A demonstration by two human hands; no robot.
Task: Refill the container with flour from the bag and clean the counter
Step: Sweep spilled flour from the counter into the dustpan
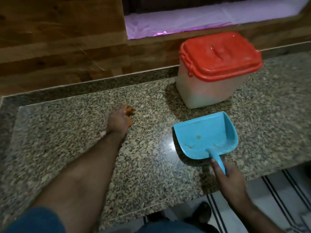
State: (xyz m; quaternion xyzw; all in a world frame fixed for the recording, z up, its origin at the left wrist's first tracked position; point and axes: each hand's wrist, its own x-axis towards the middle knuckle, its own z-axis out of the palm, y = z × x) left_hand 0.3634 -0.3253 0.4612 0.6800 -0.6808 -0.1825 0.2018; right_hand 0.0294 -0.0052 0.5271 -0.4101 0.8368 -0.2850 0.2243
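A speckled granite counter (70,132) runs below a wood-panelled wall (58,31), with a pink-lined recess (202,19) cut into the wall at upper right. On the left, the person's left hand (117,121) reaches out over the middle of the counter, its fingers curled round a small orange cloth or sponge (130,113) that it presses to the stone; the object is blurred and mostly hidden by the hand. To the right, a blue dustpan (205,137) lies flat on the counter with its open mouth facing left. The right hand (227,179) grips its handle at the counter's near edge. Behind the dustpan, near the wall, the translucent container (207,88) stands upright with its red lid (220,54) closed. A striped mat (277,190) lies on the floor at lower right.
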